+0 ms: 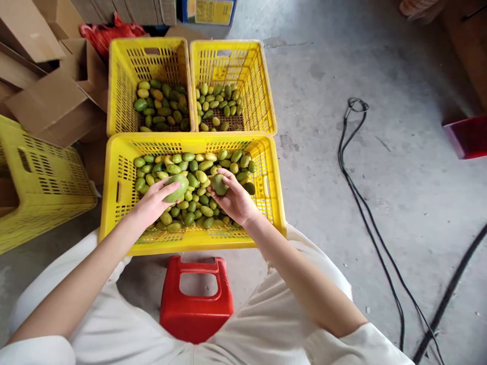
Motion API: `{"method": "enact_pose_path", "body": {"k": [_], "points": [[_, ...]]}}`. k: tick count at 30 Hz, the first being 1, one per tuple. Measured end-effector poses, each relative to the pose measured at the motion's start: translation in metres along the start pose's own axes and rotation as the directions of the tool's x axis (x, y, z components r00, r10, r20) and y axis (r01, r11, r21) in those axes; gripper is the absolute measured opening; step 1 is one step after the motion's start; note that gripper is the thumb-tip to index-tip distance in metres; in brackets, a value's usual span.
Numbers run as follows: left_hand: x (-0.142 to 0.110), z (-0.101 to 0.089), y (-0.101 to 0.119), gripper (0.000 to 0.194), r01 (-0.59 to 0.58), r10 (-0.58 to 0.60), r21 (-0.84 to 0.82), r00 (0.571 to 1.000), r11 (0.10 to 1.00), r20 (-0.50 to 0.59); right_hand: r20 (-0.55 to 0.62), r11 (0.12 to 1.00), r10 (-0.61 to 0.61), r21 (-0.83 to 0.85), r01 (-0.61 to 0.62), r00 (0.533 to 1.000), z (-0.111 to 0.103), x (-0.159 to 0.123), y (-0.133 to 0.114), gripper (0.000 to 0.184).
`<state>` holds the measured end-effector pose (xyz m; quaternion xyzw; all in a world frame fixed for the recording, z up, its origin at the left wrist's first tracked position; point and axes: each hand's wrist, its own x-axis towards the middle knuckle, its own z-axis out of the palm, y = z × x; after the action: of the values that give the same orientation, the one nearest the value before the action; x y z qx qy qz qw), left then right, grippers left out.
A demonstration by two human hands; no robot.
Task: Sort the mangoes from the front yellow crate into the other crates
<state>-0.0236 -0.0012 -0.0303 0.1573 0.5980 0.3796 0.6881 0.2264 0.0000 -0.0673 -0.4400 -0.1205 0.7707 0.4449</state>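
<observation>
My left hand [155, 198] is closed round a large green mango [177, 188], held over the near yellow crate [190, 243]. In my right hand [236, 198] is a second, darker green mango [219, 184], gripped between thumb and fingers. Below both hands a heap of small green and yellowish mangoes [208, 211] fills the bottom of that crate. The two held fruits are apart from each other, and some of my fingers are hidden behind them.
Two more yellow crates, a left one [150, 45] and a right one [262, 86], hold fewer mangoes behind the near crate. Cardboard boxes [53, 101] and a tilted crate [45, 167] lie at left. A red stool [196, 324] is between my legs. Cables [353, 187] run across the right floor.
</observation>
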Motion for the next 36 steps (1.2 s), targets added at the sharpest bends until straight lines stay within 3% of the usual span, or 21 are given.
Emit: {"method": "enact_pose_path", "body": {"k": [6, 10, 14, 16, 19, 22, 27, 30, 32, 34, 36], "points": [[-0.002, -0.002, 0.008, 0.041, -0.032, 0.031, -0.044, 0.999, 0.999, -0.025, -0.039, 0.996, -0.031, 0.082, 0.034, 0.999, 0.000, 0.000, -0.001, 0.066], [0.000, -0.006, 0.013, 0.042, -0.014, 0.014, -0.034, 1.000, 0.999, 0.008, -0.031, 0.999, 0.013, 0.035, -0.012, 0.999, -0.006, 0.002, 0.001, 0.053], [0.002, -0.009, 0.017, 0.026, -0.024, 0.023, -0.052, 1.000, 0.998, -0.017, -0.024, 0.998, 0.010, 0.056, -0.009, 1.000, -0.016, 0.008, 0.001, 0.035], [0.002, -0.011, 0.020, 0.031, -0.023, 0.022, -0.066, 1.000, 0.998, -0.016, -0.009, 0.996, 0.000, 0.086, 0.000, 1.000, -0.019, 0.011, 0.000, 0.028], [0.001, -0.014, 0.023, 0.045, -0.045, 0.046, -0.069, 0.999, 0.997, 0.013, 0.014, 0.992, -0.025, 0.125, 0.023, 1.000, -0.021, 0.012, -0.001, 0.044], [-0.001, -0.014, 0.023, 0.043, -0.076, 0.077, -0.054, 0.997, 0.996, 0.029, 0.036, 0.989, -0.040, 0.143, 0.035, 0.999, -0.015, 0.010, -0.001, 0.056], [-0.002, -0.009, 0.022, 0.040, -0.083, 0.074, -0.095, 0.993, 0.992, -0.091, -0.011, 0.991, -0.041, 0.126, 0.042, 0.999, -0.004, 0.004, -0.003, 0.041], [-0.001, -0.006, 0.026, 0.031, -0.027, 0.001, -0.145, 0.985, 0.989, -0.175, -0.092, 0.994, 0.052, 0.102, -0.042, 0.994, -0.005, 0.008, -0.003, 0.029], [0.001, -0.005, 0.029, 0.020, 0.065, -0.113, -0.197, 0.963, 0.978, -0.246, -0.214, 0.980, 0.180, 0.126, -0.156, 0.960, -0.010, 0.012, -0.002, 0.022], [0.005, -0.005, 0.030, 0.009, 0.155, -0.238, -0.256, 0.911, 0.954, -0.336, -0.355, 0.952, 0.300, 0.172, -0.254, 0.885, -0.017, 0.015, 0.002, 0.016], [0.008, -0.009, 0.027, 0.011, 0.207, -0.319, -0.299, 0.860, 0.931, -0.398, -0.442, 0.938, 0.345, 0.185, -0.293, 0.828, -0.025, 0.015, 0.007, 0.007]]}}
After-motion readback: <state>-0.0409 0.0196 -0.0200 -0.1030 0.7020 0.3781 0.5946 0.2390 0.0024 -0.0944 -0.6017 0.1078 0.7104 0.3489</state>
